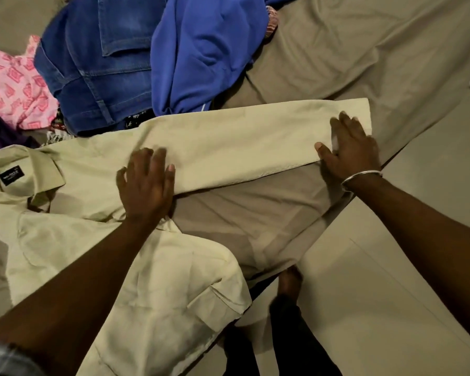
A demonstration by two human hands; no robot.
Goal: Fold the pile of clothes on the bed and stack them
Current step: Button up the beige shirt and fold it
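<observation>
We stand at the bed [350, 58], its tan sheet stretching beyond both hands. The cream shirt [215, 139] lies spread across it beneath our palms, collar to the left of our left hand. Beyond the left hand sits the unfolded pile: blue jeans [92, 63], a bright blue garment [201, 50], a pink printed cloth [14, 82]. Our left hand [147, 183] presses flat, fingers straight, on the shirt's folded edge. Our right hand [350, 147], bangle [360, 176] at its wrist, lies flat on the shirt's far end, gripping nothing.

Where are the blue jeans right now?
In the head view, the blue jeans lie upper left on the bed, between the pink patterned garment and the blue sweatshirt, behind the cream shirt.
</observation>
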